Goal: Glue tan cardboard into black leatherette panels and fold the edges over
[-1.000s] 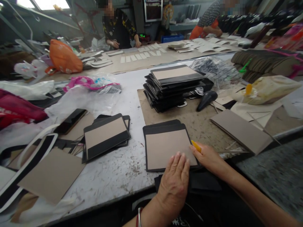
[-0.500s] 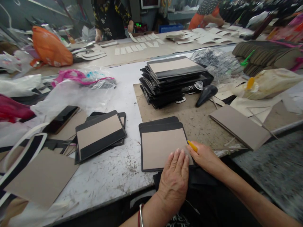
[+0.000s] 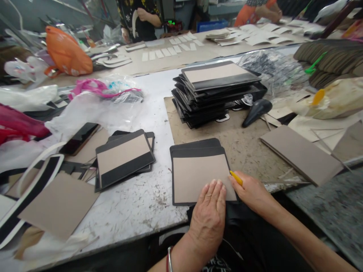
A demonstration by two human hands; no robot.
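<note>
Flat on a black-edged panel with a beige sheet on it [image 3: 198,172] lies my left hand [image 3: 210,211], fingers stretched out and pressing near its lower right part. Another dark panel [image 3: 205,143] shows beneath its far edge. My right hand [image 3: 251,190] is closed around a slim yellow tool [image 3: 236,177], held at the panel's right edge; its working end cannot be made out. To the left sit similar black and beige panels [image 3: 124,158], stacked askew. Beyond the worked panel rises a tall pile of such panels [image 3: 217,94].
A phone [image 3: 79,139] and a loose beige board [image 3: 58,204] lie at left. On the right are a dark teardrop-shaped object [image 3: 256,112] and stacked beige boards [image 3: 300,151]. An orange bag [image 3: 66,53] stands farther back. Two people work across the table.
The view has shifted slightly, so the table things sit a bit farther right. Both hands keep their places on the panel. A person across the table has lifted a pale curved strip.
</note>
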